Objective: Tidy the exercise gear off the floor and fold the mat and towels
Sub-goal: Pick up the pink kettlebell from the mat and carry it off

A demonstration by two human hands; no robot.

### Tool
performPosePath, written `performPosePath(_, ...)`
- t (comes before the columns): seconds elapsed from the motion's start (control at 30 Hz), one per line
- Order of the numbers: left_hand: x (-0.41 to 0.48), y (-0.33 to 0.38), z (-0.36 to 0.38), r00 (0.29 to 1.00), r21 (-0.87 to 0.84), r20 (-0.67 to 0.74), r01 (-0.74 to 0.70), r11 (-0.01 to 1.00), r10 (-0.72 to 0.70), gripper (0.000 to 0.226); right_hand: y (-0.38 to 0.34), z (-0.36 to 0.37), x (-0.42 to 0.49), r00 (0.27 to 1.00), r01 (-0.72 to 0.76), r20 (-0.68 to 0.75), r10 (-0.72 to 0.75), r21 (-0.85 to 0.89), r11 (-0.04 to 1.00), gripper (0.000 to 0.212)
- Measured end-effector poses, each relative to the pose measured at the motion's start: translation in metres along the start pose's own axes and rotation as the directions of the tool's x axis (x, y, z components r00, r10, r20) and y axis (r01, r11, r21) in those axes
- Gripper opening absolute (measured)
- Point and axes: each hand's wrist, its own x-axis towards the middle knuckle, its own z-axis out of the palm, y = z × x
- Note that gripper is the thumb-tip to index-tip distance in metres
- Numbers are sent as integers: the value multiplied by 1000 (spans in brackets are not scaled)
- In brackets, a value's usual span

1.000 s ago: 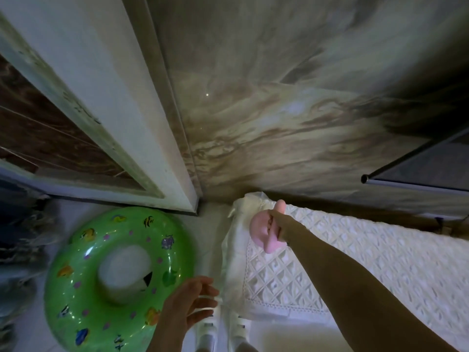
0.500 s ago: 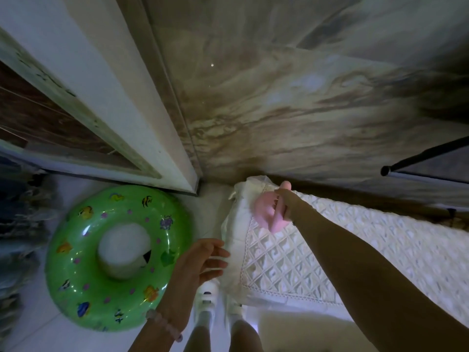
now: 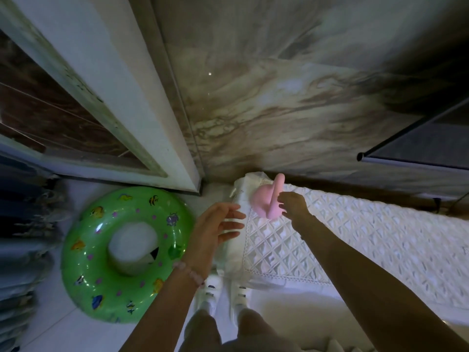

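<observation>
Where right hand point(image 3: 292, 206) reaches: smooth pink bulb-and-stem piece point(image 3: 262, 203), diamond-lattice cover point(image 3: 355, 237).

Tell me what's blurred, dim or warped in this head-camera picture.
Head view: dim overall, darkest on the marble wall at upper right; the folded stack at the left edge is blurred; the green swim ring shows glare streaks; the wide lens bends the door frame.

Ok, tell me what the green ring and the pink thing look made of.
Green ring: glossy, translucent inflated plastic, probably vinyl; bright highlights, printed fish. Pink thing: smooth matte, likely rubber or silicone; no glare, rounded edges. Blur leaves it open.
</observation>
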Motion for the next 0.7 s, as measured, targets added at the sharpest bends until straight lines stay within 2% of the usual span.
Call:
performPosePath(0.1,-11,11,3,999,5,40,-15,1000,15,27,13,-5,-34,1000,12,6,-13,203,979,32)
performPosePath(0.17,-19,17,2,995,-11,90,-34,999,35,25,16,-8,-61,1000,25,3,-28,365,931,28)
performPosePath(0.23,-28,24,0,987,-5,154,-50,999,50,23,20,-11,-89,997,68,-1,-76,450,890,25)
performPosePath(0.37,-42,38,-6,953,28,297,-70,997,59,25,27,-11,-141,977,210,-136,-163,512,833,20)
performPosePath(0.47,-56,51,-17,901,44,431,-81,996,54,28,34,-5,-178,948,304,-255,-190,548,779,22)
performPosePath(0.7,-79,55,-41,806,133,591,-62,989,-29,21,61,31,-259,897,399,-420,-139,632,665,19)
